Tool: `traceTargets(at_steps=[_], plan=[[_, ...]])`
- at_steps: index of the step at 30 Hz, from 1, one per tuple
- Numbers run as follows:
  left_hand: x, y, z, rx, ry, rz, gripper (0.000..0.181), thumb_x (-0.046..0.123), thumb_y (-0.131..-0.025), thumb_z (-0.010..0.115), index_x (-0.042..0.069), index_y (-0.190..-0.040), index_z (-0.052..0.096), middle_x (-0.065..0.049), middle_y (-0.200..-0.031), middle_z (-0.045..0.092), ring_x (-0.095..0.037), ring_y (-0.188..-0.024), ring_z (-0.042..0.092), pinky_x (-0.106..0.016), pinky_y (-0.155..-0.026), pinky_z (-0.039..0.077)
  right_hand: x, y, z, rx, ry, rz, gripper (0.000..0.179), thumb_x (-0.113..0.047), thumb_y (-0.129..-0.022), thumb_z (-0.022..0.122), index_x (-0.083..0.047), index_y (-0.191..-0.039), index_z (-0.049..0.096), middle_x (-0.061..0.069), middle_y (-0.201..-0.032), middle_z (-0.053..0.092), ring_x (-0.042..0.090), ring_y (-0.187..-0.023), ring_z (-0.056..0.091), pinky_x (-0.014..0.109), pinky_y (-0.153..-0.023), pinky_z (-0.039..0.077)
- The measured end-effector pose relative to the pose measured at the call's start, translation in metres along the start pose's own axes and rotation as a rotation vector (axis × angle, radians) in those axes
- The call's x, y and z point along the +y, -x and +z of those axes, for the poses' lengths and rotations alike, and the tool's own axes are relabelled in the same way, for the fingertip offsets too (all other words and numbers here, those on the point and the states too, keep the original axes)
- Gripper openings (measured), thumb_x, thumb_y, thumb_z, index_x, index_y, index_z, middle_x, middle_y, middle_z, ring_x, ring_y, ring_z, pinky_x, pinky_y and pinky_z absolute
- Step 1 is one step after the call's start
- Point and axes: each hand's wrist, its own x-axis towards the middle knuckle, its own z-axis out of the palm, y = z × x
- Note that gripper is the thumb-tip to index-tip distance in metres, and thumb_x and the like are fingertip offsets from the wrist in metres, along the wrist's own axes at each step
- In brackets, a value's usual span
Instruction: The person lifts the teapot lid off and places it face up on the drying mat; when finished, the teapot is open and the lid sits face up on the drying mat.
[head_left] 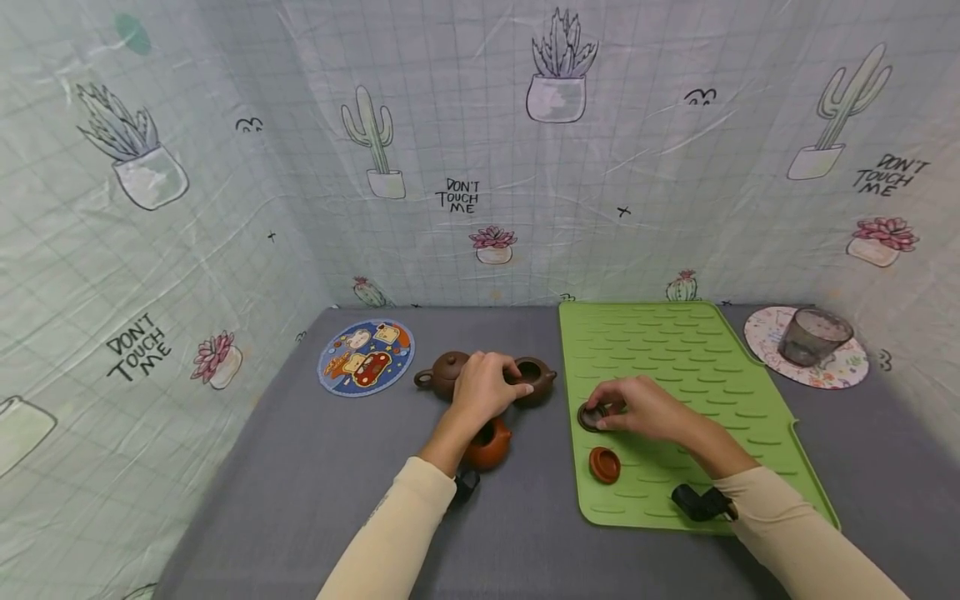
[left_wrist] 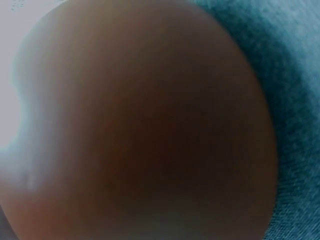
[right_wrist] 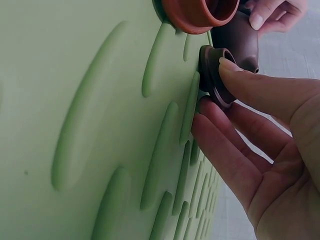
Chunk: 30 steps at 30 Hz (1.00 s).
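Observation:
My left hand (head_left: 483, 385) grips a dark brown teapot (head_left: 546, 385) at its left side, thumb and index finger at its edge; the teapot's top is uncovered and its spout points right. On the green mat, my right hand (head_left: 641, 408) pinches a dark brown teapot lid (right_wrist: 220, 75) between thumb and fingers. That lid lies upside down, its hollow side up. Just in front of it is a reddish-orange teapot lid (head_left: 604, 465), also inverted. Below my left wrist stands an orange teapot (head_left: 489, 450) without its lid, partly hidden by the arm. A blurred brown round surface (left_wrist: 150, 125) fills the left wrist view.
A lidded brown teapot (head_left: 444, 375) stands behind my left hand. The ridged green mat (head_left: 645, 333) covers the table's right side. A round blue patterned coaster (head_left: 366, 358) lies far left; a grey translucent cup (head_left: 813, 337) sits on a floral coaster (head_left: 768, 333) at far right.

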Motion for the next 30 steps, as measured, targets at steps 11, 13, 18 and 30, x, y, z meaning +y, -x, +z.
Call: traceTargets(at_steps=[11,13,18,30], plan=[[0.0032,-0.0002,0.0,0.002,0.0,0.003,0.023,0.04,-0.082,0.085,0.022,-0.096,0.079,-0.004,-0.101,0.07,-0.018,-0.086,0.057,-0.033,-0.069,0.051,0.0031,0.0009,-0.0009,0.0,0.003,0.002,0.022,-0.01,-0.087,0.08,-0.008,-0.108,0.075,0.006,-0.104,0.079,0.017,-0.088,0.074,0.022,-0.072,0.057],[0.0033,0.0,0.0005,-0.001,-0.001,0.0,0.023,0.04,-0.082,0.085,0.022,-0.096,0.078,-0.004,-0.101,0.07,-0.018,-0.086,0.057,-0.033,-0.069,0.051,0.0036,0.0014,-0.0004,0.0,0.0,0.002,0.022,-0.01,-0.087,0.08,-0.008,-0.108,0.075,0.006,-0.104,0.079,0.017,-0.088,0.074,0.022,-0.072,0.057],[0.0039,0.0001,0.0014,0.001,-0.008,0.002,0.023,0.04,-0.082,0.085,0.022,-0.095,0.078,-0.004,-0.101,0.07,-0.018,-0.086,0.058,-0.033,-0.069,0.051,0.005,0.0026,0.0008,0.005,-0.001,0.004,0.021,-0.012,-0.087,0.08,-0.009,-0.108,0.075,0.004,-0.104,0.079,0.015,-0.088,0.073,0.023,-0.072,0.056],[0.0032,0.0008,-0.0059,-0.04,-0.061,0.049,0.025,0.039,-0.086,0.082,0.022,-0.104,0.079,-0.004,-0.111,0.074,-0.025,-0.104,0.061,-0.04,-0.081,0.054,0.0026,0.0013,-0.003,-0.021,-0.063,0.035,0.031,-0.014,-0.089,0.079,-0.007,-0.112,0.058,0.021,-0.116,0.076,0.021,-0.091,0.077,0.024,-0.068,0.056]])
